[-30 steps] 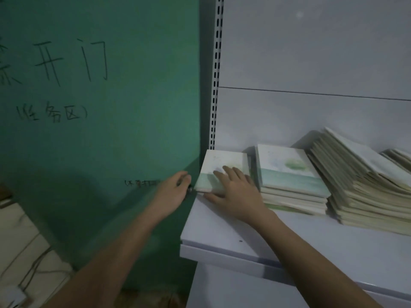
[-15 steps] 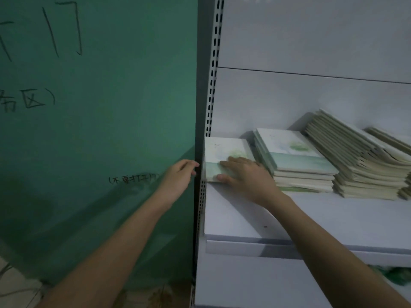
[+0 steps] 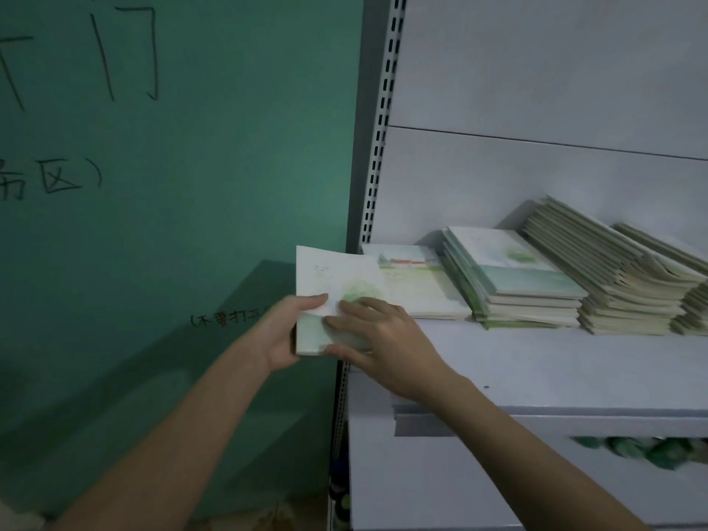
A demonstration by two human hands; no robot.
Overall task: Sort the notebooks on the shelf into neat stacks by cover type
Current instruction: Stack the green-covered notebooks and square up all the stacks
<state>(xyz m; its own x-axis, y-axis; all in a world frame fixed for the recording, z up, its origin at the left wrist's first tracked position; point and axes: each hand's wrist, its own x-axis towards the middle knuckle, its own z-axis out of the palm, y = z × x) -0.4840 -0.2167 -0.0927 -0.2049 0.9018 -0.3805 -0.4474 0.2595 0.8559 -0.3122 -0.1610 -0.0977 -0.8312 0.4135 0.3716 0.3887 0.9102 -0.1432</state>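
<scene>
While both hands hold it, the notebook [image 3: 337, 297] hangs off the left end of the shelf [image 3: 536, 369], in front of the green wall [image 3: 191, 185]. The left hand [image 3: 285, 331] grips its left edge, thumb on the cover; the right hand [image 3: 379, 339] lies over the lower cover with its fingers curled round the near edge. Its cover shows a pale green tree. On the shelf, the near stack [image 3: 417, 289] is topped by a cover with a red-roofed house, while the second stack [image 3: 513, 277] has a green tree on top, so that one looks the better match. To place it well, the person should keep the notebook flat, carry it clear of the upright [image 3: 377, 147], lower it square onto the matching stack and align the edges before letting go. The tall leaning pile [image 3: 605, 277] beside it should not be bumped.
</scene>
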